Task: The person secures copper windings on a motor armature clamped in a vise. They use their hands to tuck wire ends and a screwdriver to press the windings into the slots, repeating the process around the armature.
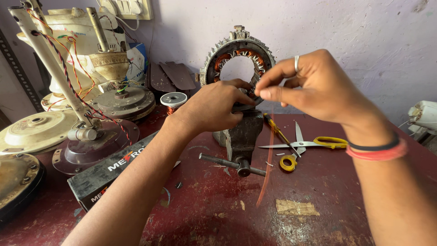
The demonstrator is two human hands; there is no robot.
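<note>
A round motor stator [236, 59] with copper windings stands upright, clamped in a small grey bench vise [241, 136] on a dark red table [318, 182]. My left hand [214, 107] rests against the stator's lower rim, fingers curled on its bottom edge. My right hand [309, 84] is beside the stator's right side, thumb and forefinger pinched on thin copper wire [268, 155], which hangs down in front of the vise. A ring is on one finger, and bands circle the right wrist.
Yellow-handled scissors [305, 145] and a screwdriver [276, 130] lie right of the vise. A wire spool [173, 100] stands behind it on the left. Ceiling fan parts and motors [91, 105] crowd the left side, and a long dark box [109, 173] lies near my left forearm.
</note>
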